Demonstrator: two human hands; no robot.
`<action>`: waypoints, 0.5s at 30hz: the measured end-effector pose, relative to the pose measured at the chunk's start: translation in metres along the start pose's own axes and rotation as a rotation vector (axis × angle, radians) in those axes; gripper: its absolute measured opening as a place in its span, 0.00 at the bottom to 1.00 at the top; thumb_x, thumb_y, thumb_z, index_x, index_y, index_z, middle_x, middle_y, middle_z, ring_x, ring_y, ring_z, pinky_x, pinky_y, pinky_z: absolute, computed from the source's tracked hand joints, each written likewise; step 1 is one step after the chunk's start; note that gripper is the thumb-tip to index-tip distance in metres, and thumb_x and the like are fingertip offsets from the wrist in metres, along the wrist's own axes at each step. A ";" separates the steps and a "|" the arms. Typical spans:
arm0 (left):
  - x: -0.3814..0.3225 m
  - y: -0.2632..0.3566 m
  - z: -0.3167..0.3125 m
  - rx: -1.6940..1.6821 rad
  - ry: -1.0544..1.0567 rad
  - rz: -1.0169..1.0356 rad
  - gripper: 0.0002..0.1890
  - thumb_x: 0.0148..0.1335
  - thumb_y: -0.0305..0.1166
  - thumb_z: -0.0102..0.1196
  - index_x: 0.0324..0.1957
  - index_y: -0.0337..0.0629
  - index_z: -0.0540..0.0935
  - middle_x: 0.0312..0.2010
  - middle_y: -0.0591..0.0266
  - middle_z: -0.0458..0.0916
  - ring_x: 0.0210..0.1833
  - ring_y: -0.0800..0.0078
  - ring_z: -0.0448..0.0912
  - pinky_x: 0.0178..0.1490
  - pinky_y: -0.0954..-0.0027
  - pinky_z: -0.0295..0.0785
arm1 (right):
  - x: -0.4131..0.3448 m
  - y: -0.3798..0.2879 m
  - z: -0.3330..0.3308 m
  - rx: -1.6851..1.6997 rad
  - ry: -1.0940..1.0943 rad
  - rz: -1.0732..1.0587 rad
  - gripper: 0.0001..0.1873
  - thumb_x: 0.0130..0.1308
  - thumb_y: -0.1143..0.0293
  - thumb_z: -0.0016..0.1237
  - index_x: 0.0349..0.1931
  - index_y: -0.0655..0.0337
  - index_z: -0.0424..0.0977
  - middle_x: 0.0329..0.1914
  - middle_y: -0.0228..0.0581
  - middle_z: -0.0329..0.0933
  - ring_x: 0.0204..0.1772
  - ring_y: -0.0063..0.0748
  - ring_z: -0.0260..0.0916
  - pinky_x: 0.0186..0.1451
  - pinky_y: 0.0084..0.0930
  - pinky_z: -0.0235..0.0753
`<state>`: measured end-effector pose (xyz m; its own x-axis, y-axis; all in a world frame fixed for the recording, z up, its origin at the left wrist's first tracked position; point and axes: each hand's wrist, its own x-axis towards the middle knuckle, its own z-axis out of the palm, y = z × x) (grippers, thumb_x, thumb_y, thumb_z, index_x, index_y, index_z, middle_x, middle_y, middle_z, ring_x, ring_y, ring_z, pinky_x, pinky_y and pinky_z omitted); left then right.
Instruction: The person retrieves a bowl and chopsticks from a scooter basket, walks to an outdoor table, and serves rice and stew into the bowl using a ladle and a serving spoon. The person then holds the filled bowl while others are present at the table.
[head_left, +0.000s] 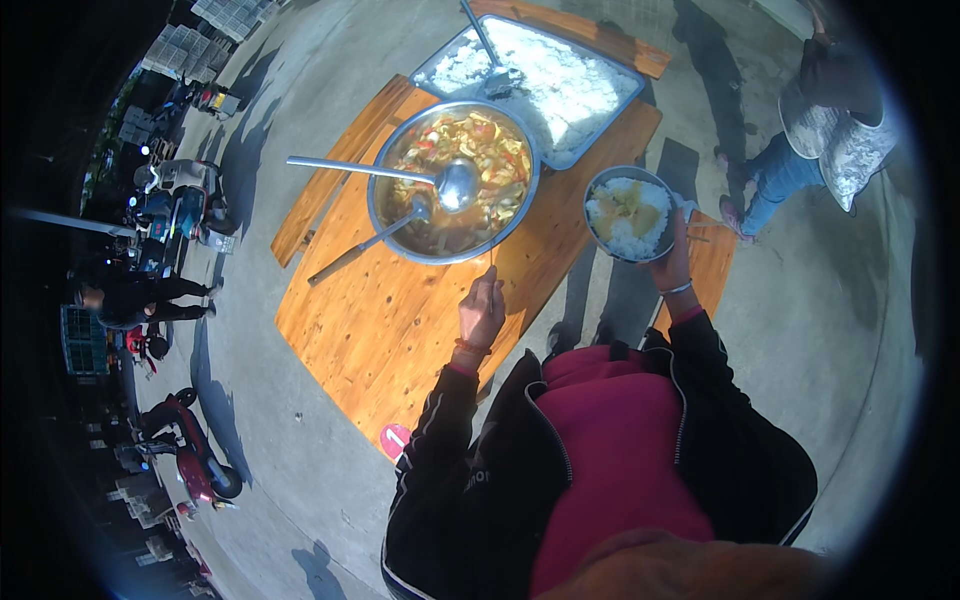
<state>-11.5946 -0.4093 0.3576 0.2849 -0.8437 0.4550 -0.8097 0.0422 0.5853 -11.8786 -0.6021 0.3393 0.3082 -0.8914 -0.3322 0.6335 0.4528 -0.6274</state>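
My left hand is closed around a thin utensil, whose far end reaches over the near rim of a round metal basin. Stew with chunks of vegetables fills the basin. A metal ladle lies in it, its long handle crossing the left rim. A second, smaller ladle leans out at the lower left. On the right, my right hand holds up a bowl of white rice topped with yellowish food, gripping it from the side and below.
The basin stands on a wooden table. Behind it, a large tray of rice holds a serving scoop. Wooden benches flank the table. One person stands at the right; another person is farther left, near parked scooters.
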 end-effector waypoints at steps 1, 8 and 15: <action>0.001 0.000 0.001 0.020 -0.007 0.018 0.14 0.64 0.22 0.52 0.52 0.34 0.77 0.36 0.48 0.82 0.31 0.57 0.84 0.34 0.63 0.79 | 0.000 0.001 -0.001 0.013 -0.024 -0.015 0.28 0.73 0.41 0.33 0.62 0.49 0.64 0.51 0.33 0.78 0.38 0.30 0.82 0.18 0.23 0.77; 0.023 -0.008 -0.007 0.111 -0.115 0.113 0.15 0.64 0.24 0.54 0.52 0.34 0.77 0.37 0.47 0.82 0.33 0.52 0.83 0.35 0.60 0.79 | -0.001 0.005 -0.001 0.006 -0.045 -0.017 0.27 0.73 0.41 0.33 0.61 0.50 0.65 0.49 0.33 0.79 0.37 0.28 0.82 0.17 0.22 0.77; 0.041 -0.023 -0.030 0.138 -0.109 0.173 0.16 0.64 0.23 0.53 0.54 0.36 0.76 0.43 0.44 0.81 0.41 0.46 0.81 0.39 0.56 0.79 | -0.012 0.003 0.008 0.022 -0.028 -0.051 0.29 0.73 0.42 0.33 0.62 0.53 0.65 0.50 0.34 0.79 0.37 0.28 0.82 0.17 0.21 0.78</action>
<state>-11.5486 -0.4285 0.3828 0.0843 -0.8835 0.4608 -0.9063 0.1242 0.4039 -11.8753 -0.5905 0.3469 0.2947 -0.9137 -0.2800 0.6646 0.4065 -0.6270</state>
